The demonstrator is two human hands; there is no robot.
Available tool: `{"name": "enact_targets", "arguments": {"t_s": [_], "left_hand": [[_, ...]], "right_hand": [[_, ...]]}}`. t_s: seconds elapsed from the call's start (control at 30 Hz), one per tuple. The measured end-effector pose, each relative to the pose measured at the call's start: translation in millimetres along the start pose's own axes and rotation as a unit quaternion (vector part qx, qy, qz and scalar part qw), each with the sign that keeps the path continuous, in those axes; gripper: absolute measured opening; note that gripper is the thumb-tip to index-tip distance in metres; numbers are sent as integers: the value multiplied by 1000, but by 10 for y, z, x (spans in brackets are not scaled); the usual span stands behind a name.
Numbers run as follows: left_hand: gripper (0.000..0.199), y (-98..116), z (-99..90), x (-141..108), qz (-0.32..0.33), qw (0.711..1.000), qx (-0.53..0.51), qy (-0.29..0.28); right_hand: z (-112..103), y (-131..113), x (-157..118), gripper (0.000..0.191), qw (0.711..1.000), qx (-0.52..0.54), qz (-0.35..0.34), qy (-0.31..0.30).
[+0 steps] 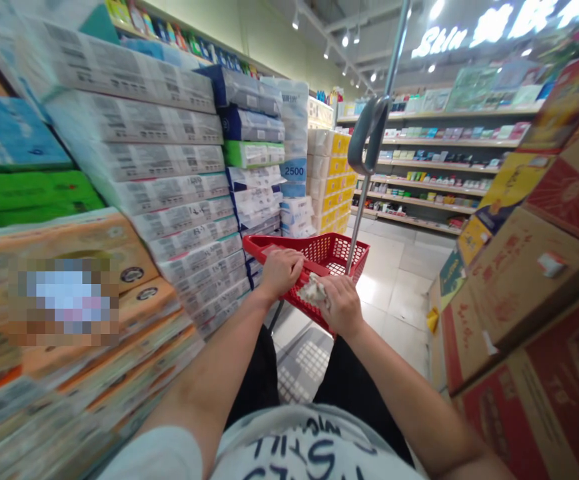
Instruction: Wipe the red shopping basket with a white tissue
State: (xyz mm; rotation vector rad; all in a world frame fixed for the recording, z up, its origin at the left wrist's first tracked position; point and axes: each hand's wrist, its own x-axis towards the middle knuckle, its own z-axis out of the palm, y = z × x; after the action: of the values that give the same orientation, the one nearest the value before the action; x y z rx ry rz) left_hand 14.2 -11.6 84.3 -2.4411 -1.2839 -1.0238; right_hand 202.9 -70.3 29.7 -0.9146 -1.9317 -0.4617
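My left hand (282,272) is closed around the handle of a red plastic shopping cart (336,248) with lattice walls. My right hand (343,305) is at the near side of the same cart, its fingers closed over a crumpled whitish wad (313,291); whether that is cloth or tissue I cannot tell. A metal pole (359,223) with a dark grey loop grip (369,137) slants up out of the cart. Its lower end is hidden inside the basket.
Tall stacks of wrapped tissue packs (169,133) line the left, close to the cart. Cardboard cartons (524,273) are piled along the right. Between them a tiled aisle (389,267) leads to shelves (434,143) of small boxes and bottles.
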Motion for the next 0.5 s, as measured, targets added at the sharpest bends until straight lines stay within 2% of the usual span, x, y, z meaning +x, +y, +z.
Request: {"name": "enact_targets", "arguments": {"t_s": [0.1, 0.27, 0.43, 0.5], "left_hand": [[34, 2, -1, 9, -2, 1000, -3, -1], [32, 6, 20, 4, 6, 1000, -8, 7], [30, 11, 34, -8, -5, 1000, -14, 14], [30, 17, 32, -11, -9, 1000, -13, 14]], "right_hand": [[16, 43, 0, 24, 999, 6, 35, 15], [18, 88, -70, 32, 998, 39, -18, 41], [-13, 169, -20, 27, 997, 50, 46, 19], [-4, 177, -34, 26, 998, 40, 33, 24]]}}
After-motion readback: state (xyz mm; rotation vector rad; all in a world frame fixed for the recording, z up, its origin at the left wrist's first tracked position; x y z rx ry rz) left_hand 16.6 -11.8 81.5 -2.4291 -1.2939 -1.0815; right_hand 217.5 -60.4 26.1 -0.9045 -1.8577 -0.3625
